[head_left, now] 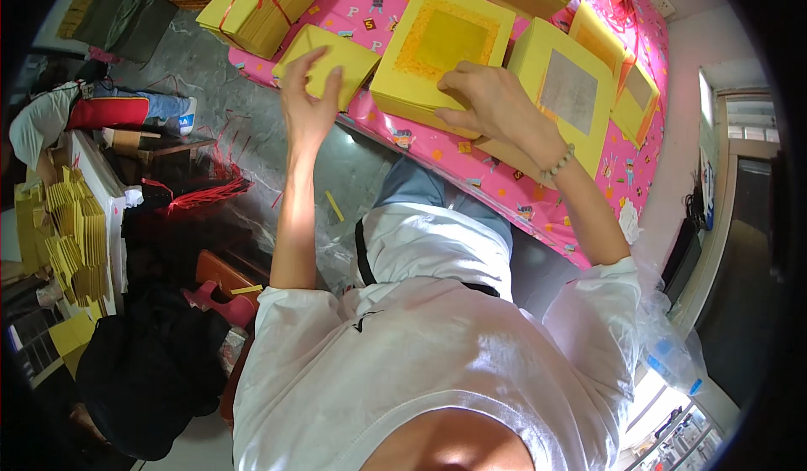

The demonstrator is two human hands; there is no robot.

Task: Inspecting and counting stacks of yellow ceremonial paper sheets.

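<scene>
A thick stack of yellow paper (403, 84) with an orange-gold square on its top sheet lies in the middle of the table. My right hand (496, 105), a bead bracelet at its wrist, bends its fingers and thumb at the near right corner of this stack, closed on the paper's edge. How many sheets it grips I cannot tell. Over a lower stack of plain yellow paper (357, 59) to the left is my left hand (309, 101), its fingers and thumb apart and nothing between them.
A pink patterned cloth (538, 210) covers the table. Right of centre stands a yellow paper stack with a silver square (572, 93). A bundle tied with red string (265, 9) is at the far left corner. Another person (50, 118) works at a side table holding yellow folded pieces (71, 236).
</scene>
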